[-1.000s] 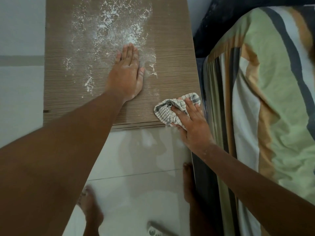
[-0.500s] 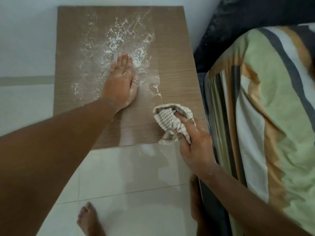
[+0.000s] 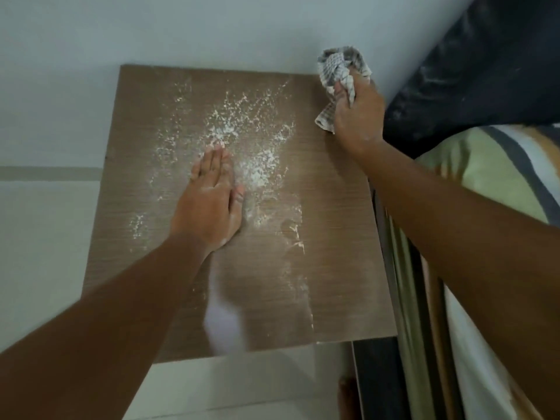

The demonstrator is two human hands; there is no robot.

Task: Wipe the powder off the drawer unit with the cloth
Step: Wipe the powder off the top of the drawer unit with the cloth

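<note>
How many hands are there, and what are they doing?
2. The left hand lies flat on the powdery wooden top, fingers spread toward the powder. The right hand is at the top's far right corner, gripping the checked cloth.

place: home bedroom | 3 o'clock: bed with striped bedding (image 3: 491,177) beside a wood-grain drawer unit (image 3: 333,237) | 1 o'clock: dark headboard (image 3: 485,71) | 12 o'clock: plain wall (image 3: 181,31) | 6 o'clock: glossy tiled floor (image 3: 242,389), bare foot (image 3: 348,395)
</note>
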